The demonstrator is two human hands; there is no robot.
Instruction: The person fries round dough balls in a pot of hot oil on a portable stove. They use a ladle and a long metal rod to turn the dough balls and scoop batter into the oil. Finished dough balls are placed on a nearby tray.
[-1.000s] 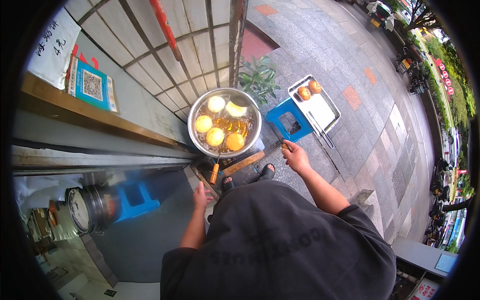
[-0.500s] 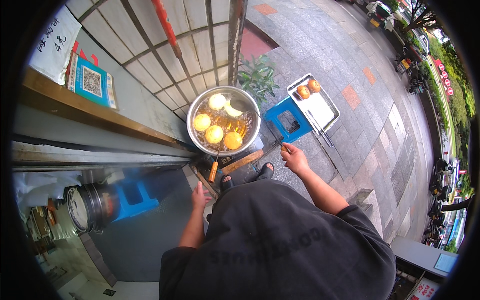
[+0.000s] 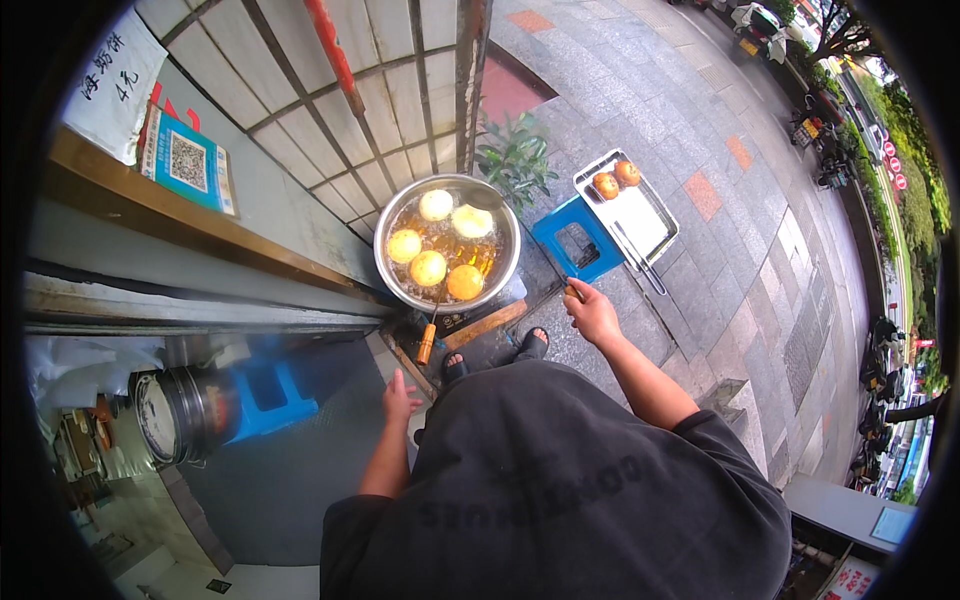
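Note:
My right hand (image 3: 592, 308) is closed round the handle of a long-handled ladle (image 3: 485, 196), whose dark round head rests at the far right rim of a steel pot (image 3: 512, 262). Right below the ladle head floats a pale round fritter (image 3: 472, 222) in bubbling oil. Several other fritters, white to golden, bob around it. A second utensil with a wooden handle (image 3: 427, 343) leans out over the pot's near edge; its far end is in the oil. My left hand (image 3: 400, 397) hangs near this handle, fingers apart, holding nothing.
A white tray (image 3: 655, 215) with two browned fritters (image 3: 615, 180) and metal tongs (image 3: 638, 258) sits on a blue stool (image 3: 592, 262) to the right. A tiled wall (image 3: 330, 100) and leafy plant (image 3: 515, 160) stand beyond the pot. Another blue stool (image 3: 270, 400) is at left.
The ladle head has drawn back toward the pot's far right rim, uncovering the pale fritter it partly hid. My right hand has shifted slightly right; my left hand has barely moved.

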